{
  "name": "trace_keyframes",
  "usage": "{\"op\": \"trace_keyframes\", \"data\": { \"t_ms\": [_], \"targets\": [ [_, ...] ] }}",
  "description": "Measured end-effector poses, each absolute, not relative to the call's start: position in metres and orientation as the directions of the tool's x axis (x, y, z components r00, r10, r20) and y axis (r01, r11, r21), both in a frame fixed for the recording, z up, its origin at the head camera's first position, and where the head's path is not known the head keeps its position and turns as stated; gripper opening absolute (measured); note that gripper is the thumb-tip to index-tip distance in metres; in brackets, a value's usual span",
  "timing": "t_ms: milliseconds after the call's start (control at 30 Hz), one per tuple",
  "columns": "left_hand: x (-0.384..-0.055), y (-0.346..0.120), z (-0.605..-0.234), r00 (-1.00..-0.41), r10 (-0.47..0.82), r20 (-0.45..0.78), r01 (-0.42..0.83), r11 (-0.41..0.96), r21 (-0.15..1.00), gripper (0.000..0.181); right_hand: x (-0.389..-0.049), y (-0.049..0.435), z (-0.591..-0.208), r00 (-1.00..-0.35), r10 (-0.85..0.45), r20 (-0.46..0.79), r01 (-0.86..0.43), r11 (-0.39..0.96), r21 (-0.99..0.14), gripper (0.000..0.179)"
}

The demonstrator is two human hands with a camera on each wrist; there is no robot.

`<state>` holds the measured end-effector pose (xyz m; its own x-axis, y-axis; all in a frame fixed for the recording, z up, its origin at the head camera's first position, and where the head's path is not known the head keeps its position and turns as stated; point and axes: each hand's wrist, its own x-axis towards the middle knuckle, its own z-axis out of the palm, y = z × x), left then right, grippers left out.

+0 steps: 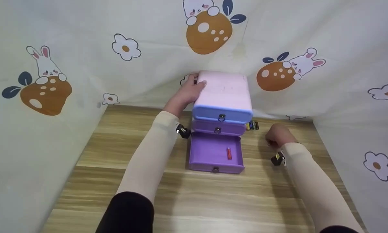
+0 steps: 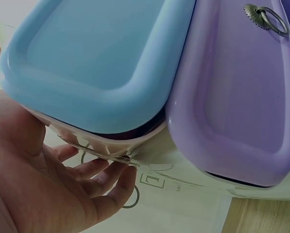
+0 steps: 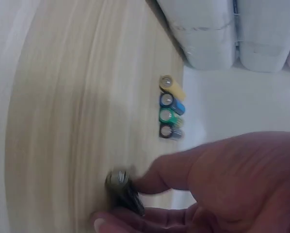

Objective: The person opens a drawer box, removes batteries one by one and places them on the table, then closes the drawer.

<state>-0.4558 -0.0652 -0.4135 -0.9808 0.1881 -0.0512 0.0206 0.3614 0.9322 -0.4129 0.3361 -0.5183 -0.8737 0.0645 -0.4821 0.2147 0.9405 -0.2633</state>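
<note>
A small drawer unit (image 1: 224, 89) with a pink top stands against the wall. My left hand (image 1: 187, 92) rests on its left side, thumb at the top edge and fingers loosely bent along the side. Its blue drawer (image 2: 106, 53) is on top and a purple drawer (image 2: 247, 97) sits below. The lowest purple drawer (image 1: 210, 145) is pulled out, with a red battery (image 1: 229, 153) lying inside. Right of the unit, my right hand (image 1: 279, 136) pinches a dark battery (image 3: 124, 194) between thumb and fingers, close to the table; the battery is blurred.
Several batteries lie side by side near the wall, among them a yellow one (image 3: 173, 88), a blue one (image 3: 173, 103) and a green one (image 3: 168, 116). The wood-grain table (image 1: 213, 200) is bordered by printed cloth walls (image 1: 155, 81) at the back and sides.
</note>
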Motion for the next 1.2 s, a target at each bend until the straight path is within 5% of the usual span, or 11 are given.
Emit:
{"op": "trace_keyframes", "data": {
  "t_ms": [500,900,1200],
  "targets": [
    [-0.456,-0.067,-0.414,-0.983,0.172,-0.063,0.007,0.38,0.925,0.068,-0.45,0.337,-0.533,-0.986,-0.021,-0.163,0.06,0.876,-0.479,0.007],
    [-0.458,-0.066,-0.418,-0.98,0.19,-0.052,0.022,0.367,0.93,0.068,-0.456,0.337,-0.548,-0.988,-0.082,-0.13,-0.005,0.861,-0.509,0.026],
    [-0.456,-0.066,-0.416,-0.981,0.191,-0.035,0.036,0.355,0.934,0.067,-0.457,0.334,-0.549,-0.976,-0.04,-0.212,0.092,0.81,-0.579,0.026]
  ]
}}
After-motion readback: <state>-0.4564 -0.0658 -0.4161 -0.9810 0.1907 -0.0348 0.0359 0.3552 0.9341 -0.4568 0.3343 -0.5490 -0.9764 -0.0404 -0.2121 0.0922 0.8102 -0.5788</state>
